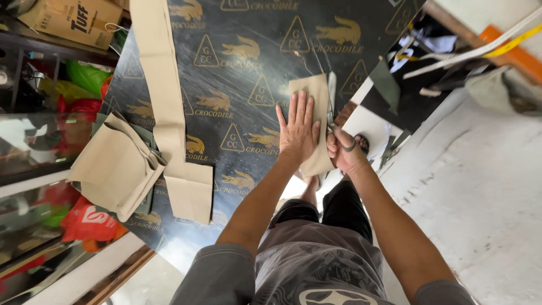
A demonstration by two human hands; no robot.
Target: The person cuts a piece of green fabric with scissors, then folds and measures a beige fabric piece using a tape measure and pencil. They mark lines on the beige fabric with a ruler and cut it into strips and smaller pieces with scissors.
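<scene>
Scissors (332,99) in our right hand (345,151), grip clenched on handles, blades along tan fabric piece (314,121) edge on dark worktop (237,85). Left hand (298,131) flat, released, pinning fabric. Cut partway; folded pieces (116,166) wait left.

Tan cloth piece (314,121): matt, soft weave. Scissors (332,96): bright metal blades. Black board (248,85): smooth, semi-gloss, gold-printed. Folded tan cloth stack (116,166): matt. Floor (480,186): rough, pale concrete.

Dark printed tabletop (248,51) fills upper middle; pale, scuffed concrete floor (480,186) beyond its right edge; glass-fronted shelves (34,141) with coloured bags along left edge; cardboard box (73,20) at far left corner; daylight, soft
</scene>
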